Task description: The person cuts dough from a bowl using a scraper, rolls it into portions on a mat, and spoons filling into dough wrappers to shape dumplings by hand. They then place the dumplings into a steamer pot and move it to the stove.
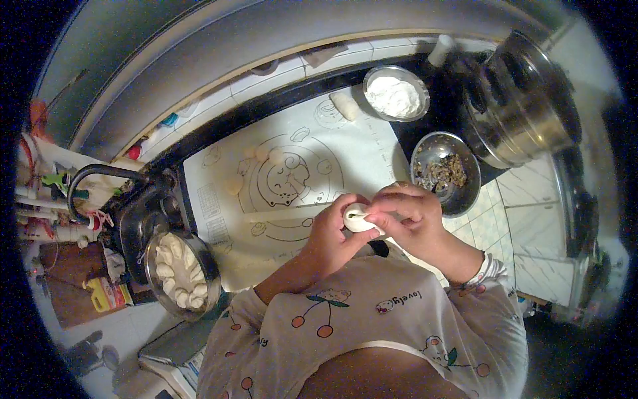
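Note:
A white dough dumpling (pixel 359 225) is held between both hands, close in front of my body. Its top has a small gap with dark filling showing. My left hand (pixel 334 229) cups it from the left side, thumb along its lower edge. From the right, the thumb and fingers of my right hand (pixel 407 216) pinch the dumpling's rim. Just beyond my right hand is a steel bowl (pixel 473 189) with chopped filling (pixel 448 171) in it. A pale rolling pin (pixel 282 213) lies on the printed mat (pixel 219 156) left of my hands.
Small dough pieces (pixel 262 152) and a dough roll (pixel 343 106) lie on the mat. Behind stands a bowl of flour (pixel 393 97). A large steel pot (pixel 528 106) is at right. At left, a round pan (pixel 211 266) holds several dumplings (pixel 174 256) beside the sink faucet (pixel 100 169).

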Motion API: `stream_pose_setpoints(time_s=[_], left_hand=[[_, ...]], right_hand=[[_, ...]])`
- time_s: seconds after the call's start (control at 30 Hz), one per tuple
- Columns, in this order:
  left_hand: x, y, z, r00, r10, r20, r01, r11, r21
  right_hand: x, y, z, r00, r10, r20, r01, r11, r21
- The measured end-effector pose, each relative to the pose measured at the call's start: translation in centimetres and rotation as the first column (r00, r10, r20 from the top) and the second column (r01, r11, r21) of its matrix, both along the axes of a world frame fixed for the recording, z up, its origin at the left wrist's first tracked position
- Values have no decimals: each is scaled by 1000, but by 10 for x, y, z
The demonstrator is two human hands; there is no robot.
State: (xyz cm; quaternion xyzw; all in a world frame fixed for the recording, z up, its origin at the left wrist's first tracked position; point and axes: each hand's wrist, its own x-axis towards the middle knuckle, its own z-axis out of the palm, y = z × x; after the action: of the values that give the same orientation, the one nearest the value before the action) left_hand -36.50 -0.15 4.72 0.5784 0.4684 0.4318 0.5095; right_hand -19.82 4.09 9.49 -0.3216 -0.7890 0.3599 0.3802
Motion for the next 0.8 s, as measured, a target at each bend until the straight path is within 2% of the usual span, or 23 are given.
stream_pose_setpoints(time_s=[0.1, 0.2, 0.3, 0.4, 0.5, 0.6, 0.7, 0.8], left_hand=[[-4, 0, 3, 996, -62, 64, 61, 998, 28], [-11, 2, 16, 979, -198, -46, 200, 978, 51], [-14, 9, 23, 947, -292, -133, 308, 942, 129], [-15, 4, 20, 959, -249, -132, 260, 963, 69], [-15, 3, 23, 958, -249, -145, 258, 965, 48], [-15, 4, 25, 952, -293, -85, 288, 955, -74], [-9, -1, 17, 963, -241, 122, 241, 970, 20], [-6, -7, 10, 938, -180, 297, 218, 971, -98]], right_hand=[[1, 4, 14, 994, 69, 82, -60, 992, -108], [-2, 10, 21, 980, 161, 120, -166, 986, 34], [1, 14, 16, 955, 270, 124, -271, 963, -4], [1, 14, 14, 960, 274, 61, -274, 962, -15], [1, 8, 12, 977, 209, 37, -208, 978, -11], [0, 4, 2, 987, 157, -15, -156, 986, 52], [0, -2, -4, 988, 101, -115, -98, 995, 37], [0, -1, -7, 994, 44, -97, -42, 999, 22]])
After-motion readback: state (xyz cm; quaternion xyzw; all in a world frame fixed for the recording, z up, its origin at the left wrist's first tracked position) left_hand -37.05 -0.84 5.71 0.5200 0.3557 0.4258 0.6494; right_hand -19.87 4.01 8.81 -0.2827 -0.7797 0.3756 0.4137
